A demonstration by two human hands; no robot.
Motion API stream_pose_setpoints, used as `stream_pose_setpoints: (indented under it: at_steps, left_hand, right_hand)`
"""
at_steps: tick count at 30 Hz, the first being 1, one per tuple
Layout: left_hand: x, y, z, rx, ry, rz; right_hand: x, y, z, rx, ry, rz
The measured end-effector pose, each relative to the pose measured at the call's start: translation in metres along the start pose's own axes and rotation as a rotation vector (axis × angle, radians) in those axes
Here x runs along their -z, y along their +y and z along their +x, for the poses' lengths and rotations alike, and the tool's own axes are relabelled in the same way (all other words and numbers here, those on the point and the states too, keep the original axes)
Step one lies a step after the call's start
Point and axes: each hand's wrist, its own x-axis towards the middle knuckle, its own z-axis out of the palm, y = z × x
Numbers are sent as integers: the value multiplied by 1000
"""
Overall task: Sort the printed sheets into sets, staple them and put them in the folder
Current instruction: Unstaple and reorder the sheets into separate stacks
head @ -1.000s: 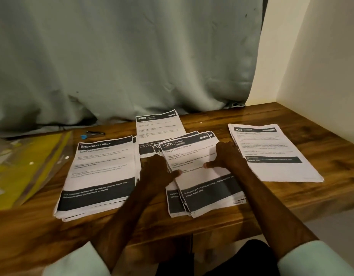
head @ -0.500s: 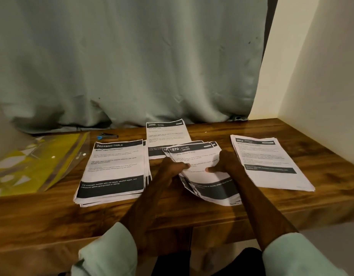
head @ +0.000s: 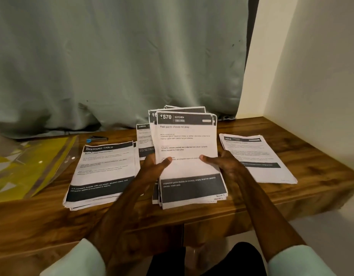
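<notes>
I hold a stack of printed sheets headed "1670 KITCHEN" [head: 187,140] upright, its lower edge resting on the wooden table [head: 321,176]. My left hand [head: 152,168] grips its left side and my right hand [head: 223,164] grips its right side, thumbs on the front page. A "DRESSING TABLE" stack [head: 103,172] lies flat to the left. A "3800" stack [head: 144,140] lies behind, partly hidden. A "2652" stack [head: 255,156] lies to the right. A yellow plastic folder [head: 27,166] lies at the far left, a small stapler [head: 97,139] behind it.
A grey-green curtain [head: 120,62] hangs along the table's back edge. A cream wall [head: 321,76] closes in the right side. The table's front edge runs just before my forearms.
Both hands have gathered the fanned "1670" sheets and tipped them up from lying flat to standing on their lower edge. The other stacks have not moved.
</notes>
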Motion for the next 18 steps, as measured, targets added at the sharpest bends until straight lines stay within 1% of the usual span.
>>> stream_pose_setpoints:
  at_steps: [2,4,7,12,15,18]
  left_hand:
    - [3,4,-2,-39,-1,-23]
    - [3,10,0,-82,-5,-48]
    - [4,28,6,-162,0,-114]
    - [4,63,18,-303,58,-113]
    - [2,72,23,-335,70,-104]
    - [0,73,26,-354,82,-86]
  right_hand:
    - [-1,-3,-3,23,-36,130]
    - [-2,-12,-2,68,9,197]
    - [-2,-37,0,203,120,183]
    - [7,-77,0,413,243,139]
    - [12,-86,1,468,284,121]
    - [13,-87,1,485,303,104]
